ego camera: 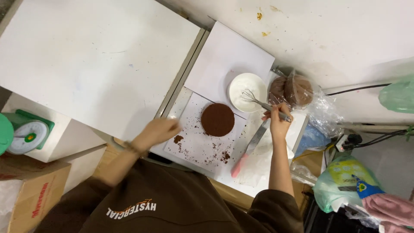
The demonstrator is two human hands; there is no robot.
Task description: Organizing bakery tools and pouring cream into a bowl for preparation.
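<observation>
My right hand (278, 121) grips a metal whisk (258, 101) whose wire head rests in a white bowl of cream (247, 91). A round brown cake layer (217, 119) lies on a white board (194, 146) strewn with dark crumbs. My left hand (157, 131) hovers at the board's left edge, blurred, fingers loosely curled, with nothing seen in it. A long knife with a pink handle (249, 151) lies on the board between the cake layer and my right arm.
More brown cake layers sit in a clear plastic bag (293, 91) to the right of the bowl. A green kitchen scale (28, 136) stands far left above a cardboard box (34, 194). Bags (345, 183) and cables (371, 138) crowd the right side.
</observation>
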